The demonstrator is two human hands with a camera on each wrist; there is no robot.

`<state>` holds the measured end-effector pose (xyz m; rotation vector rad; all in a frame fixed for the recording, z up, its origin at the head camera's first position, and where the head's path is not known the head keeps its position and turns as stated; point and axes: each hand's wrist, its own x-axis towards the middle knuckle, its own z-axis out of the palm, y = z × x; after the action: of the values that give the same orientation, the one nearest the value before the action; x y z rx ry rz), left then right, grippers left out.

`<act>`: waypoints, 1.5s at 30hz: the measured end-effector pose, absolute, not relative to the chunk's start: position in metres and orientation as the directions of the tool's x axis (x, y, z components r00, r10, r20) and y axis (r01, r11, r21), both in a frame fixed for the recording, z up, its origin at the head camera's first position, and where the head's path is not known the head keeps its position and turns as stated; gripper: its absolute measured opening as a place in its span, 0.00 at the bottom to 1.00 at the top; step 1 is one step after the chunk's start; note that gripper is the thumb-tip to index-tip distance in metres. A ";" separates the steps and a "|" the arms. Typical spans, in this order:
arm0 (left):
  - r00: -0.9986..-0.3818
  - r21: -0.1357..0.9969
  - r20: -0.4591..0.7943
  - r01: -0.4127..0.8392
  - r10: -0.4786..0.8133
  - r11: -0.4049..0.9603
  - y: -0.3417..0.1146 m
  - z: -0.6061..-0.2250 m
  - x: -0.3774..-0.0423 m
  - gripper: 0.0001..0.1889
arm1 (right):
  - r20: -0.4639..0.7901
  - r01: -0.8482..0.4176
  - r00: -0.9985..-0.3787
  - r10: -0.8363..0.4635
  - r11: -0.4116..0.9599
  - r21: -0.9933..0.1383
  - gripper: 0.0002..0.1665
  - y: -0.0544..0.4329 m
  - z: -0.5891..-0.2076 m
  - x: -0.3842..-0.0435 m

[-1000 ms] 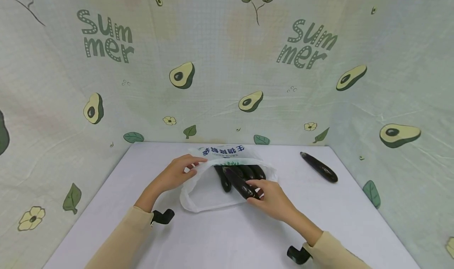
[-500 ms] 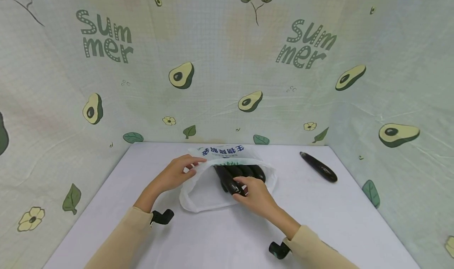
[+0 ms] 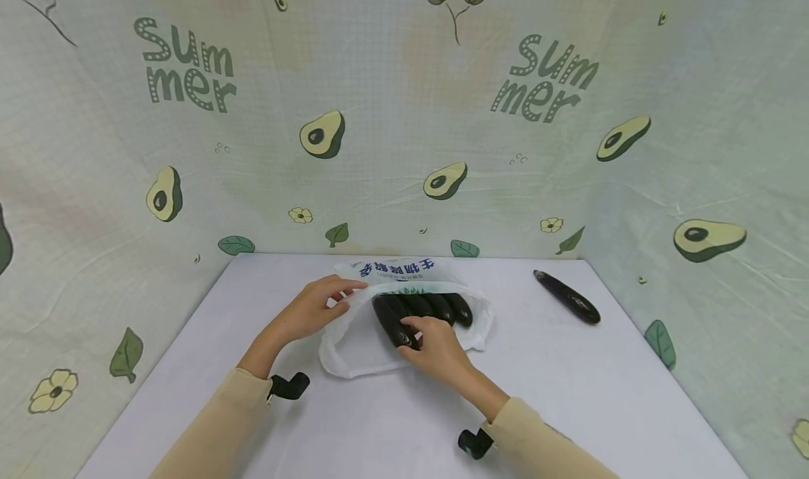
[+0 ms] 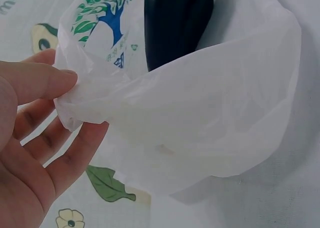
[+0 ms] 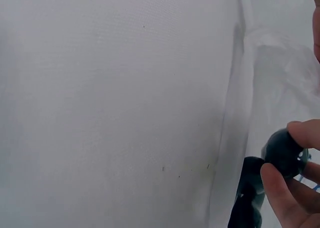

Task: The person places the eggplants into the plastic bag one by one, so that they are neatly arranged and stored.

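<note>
A white plastic bag (image 3: 354,356) lies on its side with its mouth toward me, blue lettering on top. My left hand (image 3: 312,305) pinches the bag's rim at the left, thumb above and fingers below, clear in the left wrist view. My right hand (image 3: 439,349) grips the near end of a dark, glossy eggplant (image 3: 387,317), whose far end is inside the bag's mouth. Several more eggplants (image 3: 456,309) lie side by side in the bag, just right of the held one. In the right wrist view the rounded end of the held eggplant (image 5: 281,150) shows between thumb and fingers.
One more eggplant (image 3: 567,297) lies on the white table (image 3: 379,430) at the back right. A patterned cloth (image 3: 379,79) with avocados and leaves hangs behind and along both sides. Each wrist wears a black camera mount (image 3: 291,385).
My right hand has moved left with the eggplant, bringing it from over the others to the left end of the row inside the bag. My left hand has stayed on the rim.
</note>
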<state>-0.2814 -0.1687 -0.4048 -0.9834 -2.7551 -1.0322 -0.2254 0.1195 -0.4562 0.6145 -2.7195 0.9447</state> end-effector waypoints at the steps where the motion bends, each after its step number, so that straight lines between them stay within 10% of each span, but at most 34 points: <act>1: -0.799 0.578 0.246 0.575 0.549 0.578 -0.169 -0.405 -0.281 0.27 | 0.313 -0.440 -0.897 -0.313 0.710 -0.550 0.28 0.118 -0.457 -0.226; 45: -0.787 0.573 0.259 0.592 0.560 0.566 -0.170 -0.408 -0.283 0.27 | 0.317 -0.397 -0.913 -0.255 0.730 -0.556 0.29 0.085 -0.474 -0.243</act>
<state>-0.2827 -0.1701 -0.4080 -1.0070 -2.7375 -1.0304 -0.2432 0.0849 -0.4739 0.5191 -2.7139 0.9469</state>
